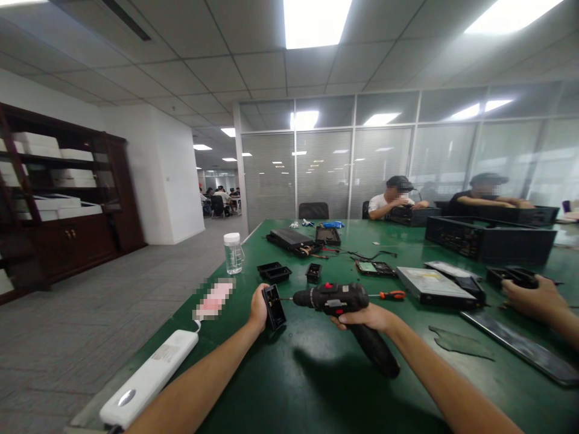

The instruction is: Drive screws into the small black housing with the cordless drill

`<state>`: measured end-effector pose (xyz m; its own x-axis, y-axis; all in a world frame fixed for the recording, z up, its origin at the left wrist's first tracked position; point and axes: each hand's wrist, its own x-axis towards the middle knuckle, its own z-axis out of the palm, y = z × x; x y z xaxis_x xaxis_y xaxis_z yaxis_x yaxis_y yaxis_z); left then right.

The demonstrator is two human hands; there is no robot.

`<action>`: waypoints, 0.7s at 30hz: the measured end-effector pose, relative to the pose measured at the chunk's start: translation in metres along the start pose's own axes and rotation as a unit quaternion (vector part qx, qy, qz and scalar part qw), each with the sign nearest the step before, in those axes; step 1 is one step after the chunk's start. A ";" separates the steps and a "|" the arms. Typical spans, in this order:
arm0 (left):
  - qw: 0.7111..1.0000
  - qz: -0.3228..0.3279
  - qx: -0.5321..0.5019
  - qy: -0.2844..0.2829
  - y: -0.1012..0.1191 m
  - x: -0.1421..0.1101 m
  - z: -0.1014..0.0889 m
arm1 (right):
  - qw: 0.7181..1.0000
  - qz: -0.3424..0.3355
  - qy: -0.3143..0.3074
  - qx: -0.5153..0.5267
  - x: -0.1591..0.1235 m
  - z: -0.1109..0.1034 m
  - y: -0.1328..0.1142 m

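My left hand is closed on the edge of a small black plastic box, tilted up above the table with its hollow side partly toward me. A black cordless drill lies sideways in my right hand, its chuck aimed left at the box. The thin bit reaches the box's edge; whether it touches cannot be made out. Just beyond my hands are some black plastic trays and a smaller black box. An orange-handled screwdriver rests behind the drill.
On the green table stand a water bottle, a white power strip, a metal disc drive and a black computer case. A co-worker's hand holds a black part at right. Two people sit across the table.
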<state>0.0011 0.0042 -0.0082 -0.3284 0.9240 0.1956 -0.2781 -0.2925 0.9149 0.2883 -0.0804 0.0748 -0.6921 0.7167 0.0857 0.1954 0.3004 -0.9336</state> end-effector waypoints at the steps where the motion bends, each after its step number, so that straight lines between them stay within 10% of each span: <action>1: 1.000 0.000 0.000 -0.002 0.000 0.000 0.000 | 1.000 -0.003 -0.005 0.011 0.000 0.000 0.001; 21: 1.000 0.003 -0.005 -0.007 0.001 0.000 0.000 | 0.999 -0.004 -0.019 0.039 0.002 -0.001 0.003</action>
<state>0.0011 0.0037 -0.0077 -0.3171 0.9257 0.2061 -0.2847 -0.3002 0.9104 0.2882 -0.0772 0.0729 -0.7193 0.6900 0.0811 0.1365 0.2549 -0.9573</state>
